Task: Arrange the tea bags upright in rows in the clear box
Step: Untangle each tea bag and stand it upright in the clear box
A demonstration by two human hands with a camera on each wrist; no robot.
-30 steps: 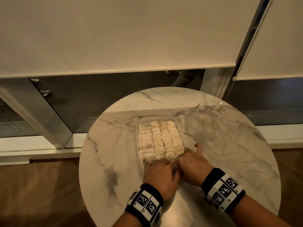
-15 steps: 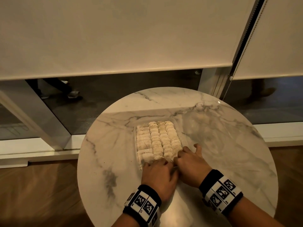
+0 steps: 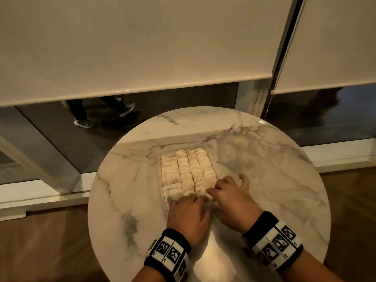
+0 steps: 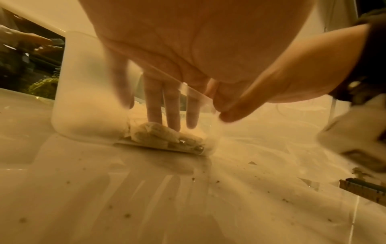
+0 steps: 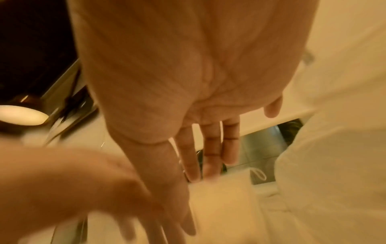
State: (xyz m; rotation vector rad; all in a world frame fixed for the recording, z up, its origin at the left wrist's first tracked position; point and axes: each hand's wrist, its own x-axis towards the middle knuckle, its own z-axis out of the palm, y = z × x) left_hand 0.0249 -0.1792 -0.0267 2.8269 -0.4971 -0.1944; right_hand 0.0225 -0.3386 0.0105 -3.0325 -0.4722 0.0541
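Note:
A clear box (image 3: 209,147) sits mid-table, filled with pale tea bags (image 3: 188,169) standing in several rows. My left hand (image 3: 188,200) is at the box's near end. In the left wrist view its straight fingers (image 4: 171,107) reach down inside the box wall (image 4: 83,99) and touch tea bags (image 4: 154,133) at the bottom, with the thumb (image 4: 240,112) outside the wall. My right hand (image 3: 227,186) lies at the near right corner of the box. In the right wrist view its fingers (image 5: 208,156) are straight and hold nothing.
The round marble table (image 3: 274,180) ends close behind my wrists and drops to a wooden floor (image 3: 40,251). Behind it is a window with lowered blinds and a bead chain (image 3: 270,92). A person's legs (image 3: 85,119) pass outside. Small crumbs (image 4: 217,181) dot the tabletop.
Both hands stay at the near end of the box. The right hand's fingers have spread out a little toward the right. A person outside has walked into view.

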